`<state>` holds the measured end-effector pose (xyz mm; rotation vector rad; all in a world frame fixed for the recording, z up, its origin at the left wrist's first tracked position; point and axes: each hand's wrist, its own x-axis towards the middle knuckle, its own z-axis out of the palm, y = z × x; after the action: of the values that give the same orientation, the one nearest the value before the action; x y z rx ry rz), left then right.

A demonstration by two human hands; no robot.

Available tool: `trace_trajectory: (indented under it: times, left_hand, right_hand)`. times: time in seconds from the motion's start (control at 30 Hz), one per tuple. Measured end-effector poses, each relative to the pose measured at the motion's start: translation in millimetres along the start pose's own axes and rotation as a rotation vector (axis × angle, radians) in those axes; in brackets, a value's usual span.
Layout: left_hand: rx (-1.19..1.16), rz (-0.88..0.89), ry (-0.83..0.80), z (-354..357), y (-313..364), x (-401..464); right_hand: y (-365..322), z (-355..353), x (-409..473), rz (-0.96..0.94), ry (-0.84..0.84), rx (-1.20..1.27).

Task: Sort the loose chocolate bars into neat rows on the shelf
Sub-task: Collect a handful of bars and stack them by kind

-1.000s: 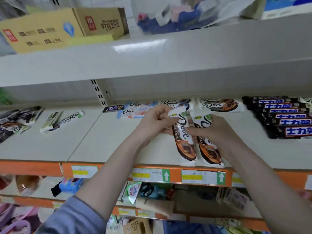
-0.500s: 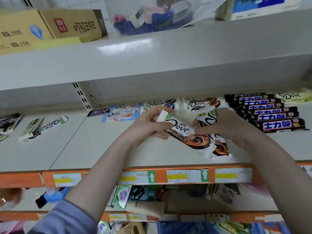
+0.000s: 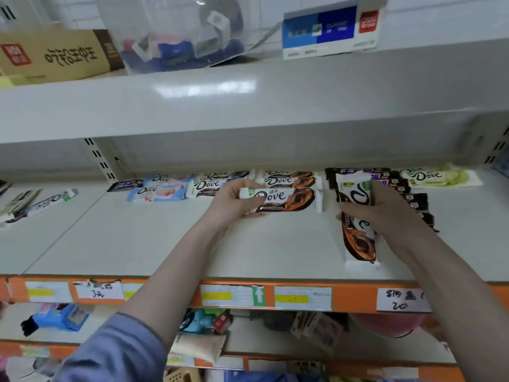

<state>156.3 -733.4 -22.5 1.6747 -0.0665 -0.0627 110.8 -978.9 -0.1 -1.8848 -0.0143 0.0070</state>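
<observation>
Head view, looking up along the shelf [image 3: 165,244], and both hands are busy with chocolate. The left hand [image 3: 234,204] has its fingers curled round the white end of a brown bar [image 3: 278,199], which lies with its long axis running side to side, parallel to the back edge of the shelf. That bar sits just in front of the brown stack [image 3: 289,179] already lined up against the back edge, so the gap to close is short and straight back. The left hand is clearly the nearer one for that job.

Over on the other side, the right hand [image 3: 385,213] grips a second brown bar [image 3: 356,221] about its middle, thumb on one side and fingers wrapped on the other. This one points the other way, its long axis running front to back, its near end toward the front edge of the shelf. My read: it needs a quarter turn before it can join the same row.

Behind the right hand lies a row of dark bars [image 3: 396,184] by the back edge, with a green bar [image 3: 438,176] beyond them toward the right end. Pink bars [image 3: 157,193] lie to the left of the stack, and a few loose bars [image 3: 38,202] sit skewed near the left end.
</observation>
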Motion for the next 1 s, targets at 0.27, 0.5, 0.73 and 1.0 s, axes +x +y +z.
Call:
trace_trajectory:
  times: [0.27,0.5,0.73,1.0]
  left_hand:
    - [-0.02,-0.096,0.151,33,-16,38]
    - [0.534,0.061,0.249,37,-22,62]
    - [0.916,0.236,0.248,36,-33,73]
    - [0.994,0.346,0.248,33,-46,80]
  right_hand:
    - [12,-5,1,-0.057,0.102,0.024]
    - [18,-5,1,-0.052,0.06,0.056]
    - [21,-1,6,-0.039,0.049,0.093]
    - [22,-1,4,-0.021,0.066,0.125]
